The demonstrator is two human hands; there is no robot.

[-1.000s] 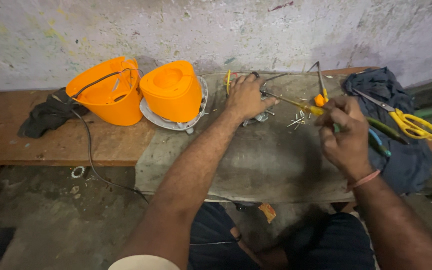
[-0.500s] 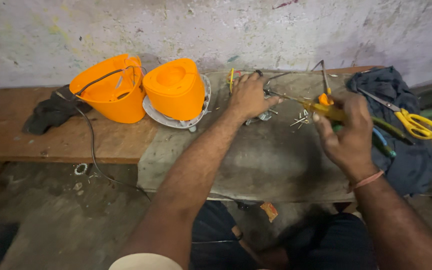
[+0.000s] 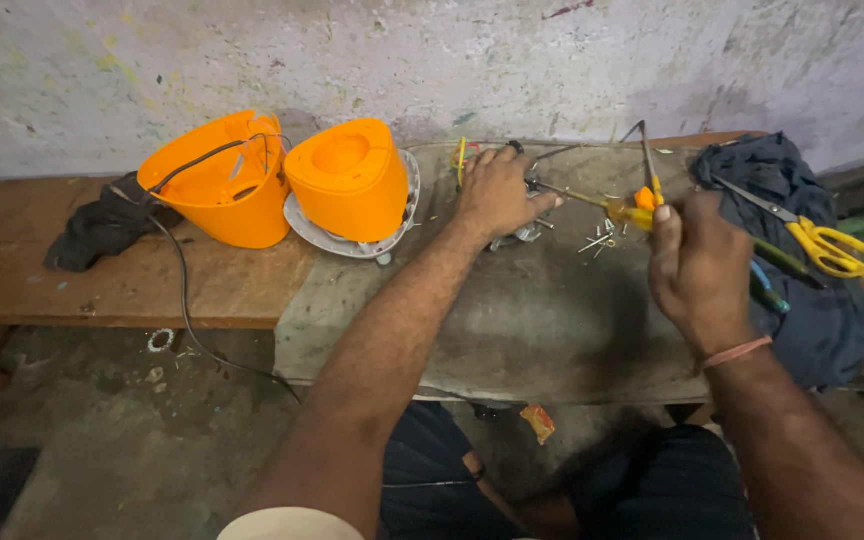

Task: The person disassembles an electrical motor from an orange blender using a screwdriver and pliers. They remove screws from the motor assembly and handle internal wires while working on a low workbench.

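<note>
Right hand [image 3: 697, 265] fisted round the yellow-handled screwdriver [image 3: 612, 208], shaft lying near level, tip pointing left at small metal part [image 3: 524, 232]. Left hand [image 3: 497, 190] presses, fingers curled, on that part, right of orange housing [image 3: 347, 178].

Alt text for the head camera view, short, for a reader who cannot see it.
A person's right hand points a yellow-handled screwdriver at a small metal part pressed down by the left hand on a bench. Two orange housings sit left, yellow scissors right.

2 housings [image 3: 282, 185] left on bench [image 3: 72, 285], scissors [image 3: 832, 245] right on cloth [image 3: 822, 320]
</note>
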